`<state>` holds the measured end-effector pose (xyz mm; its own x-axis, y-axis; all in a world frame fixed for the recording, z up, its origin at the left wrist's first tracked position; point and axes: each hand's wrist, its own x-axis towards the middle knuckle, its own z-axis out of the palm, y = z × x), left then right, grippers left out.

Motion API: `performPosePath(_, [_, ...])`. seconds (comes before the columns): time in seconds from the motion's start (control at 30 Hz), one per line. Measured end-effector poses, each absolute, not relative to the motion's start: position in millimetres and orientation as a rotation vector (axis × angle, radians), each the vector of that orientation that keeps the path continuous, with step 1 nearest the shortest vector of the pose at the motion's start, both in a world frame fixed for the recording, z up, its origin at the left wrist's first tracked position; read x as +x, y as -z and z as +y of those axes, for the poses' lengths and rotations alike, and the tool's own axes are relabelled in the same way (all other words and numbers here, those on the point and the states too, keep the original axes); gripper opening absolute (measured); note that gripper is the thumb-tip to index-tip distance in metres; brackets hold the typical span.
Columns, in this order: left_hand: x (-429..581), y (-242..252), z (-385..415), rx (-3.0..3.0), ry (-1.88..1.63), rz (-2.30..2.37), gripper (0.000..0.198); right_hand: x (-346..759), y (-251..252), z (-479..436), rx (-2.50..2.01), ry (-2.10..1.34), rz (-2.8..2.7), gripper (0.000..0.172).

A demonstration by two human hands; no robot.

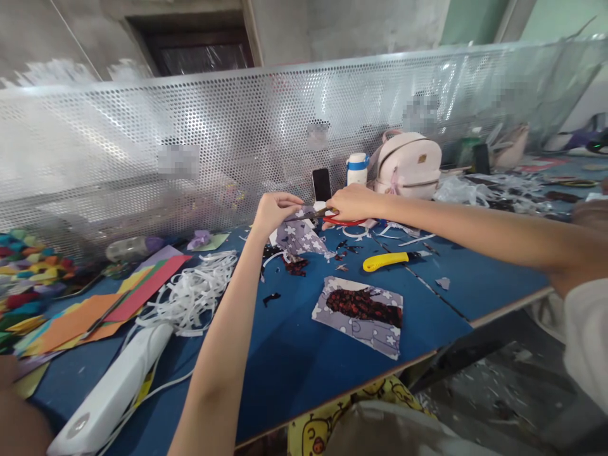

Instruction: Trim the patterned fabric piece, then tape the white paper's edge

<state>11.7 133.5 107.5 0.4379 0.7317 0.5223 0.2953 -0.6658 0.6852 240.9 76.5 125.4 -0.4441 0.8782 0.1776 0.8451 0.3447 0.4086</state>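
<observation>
My left hand (277, 212) pinches the upper edge of a piece of purple fabric with white flowers (299, 237), lifted a little off the table. In my right hand (356, 204) is a pair of scissors with red handles (345, 221); its blades lie at the fabric's top edge, close to my left fingers. Whether the blades are apart I cannot tell. Nearer to me lies another purple patterned piece (356, 331) with a dark red-and-black patch (361, 305) on it. A yellow utility knife (386, 261) rests to the right, below my right forearm.
Dark scraps lie on the blue table (285, 373). Left are a heap of white strips (192, 291), coloured sheets (95, 316) and a white power strip (114, 392). A phone (322, 184), a bottle (357, 170) and a pink backpack (409, 166) stand before a perforated metal screen (237, 139).
</observation>
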Motion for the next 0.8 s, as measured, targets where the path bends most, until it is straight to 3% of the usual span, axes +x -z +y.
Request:
performPosePath(0.17, [9,-108,135,2.183,-1.166,0.879,0.017,243,-123,75,1.611,-0.711,2.5,0.065])
performPosePath(0.8, [9,-107,138,2.174,-1.19,0.838,0.016,228,-125,77,1.586,-0.71,2.544,0.058])
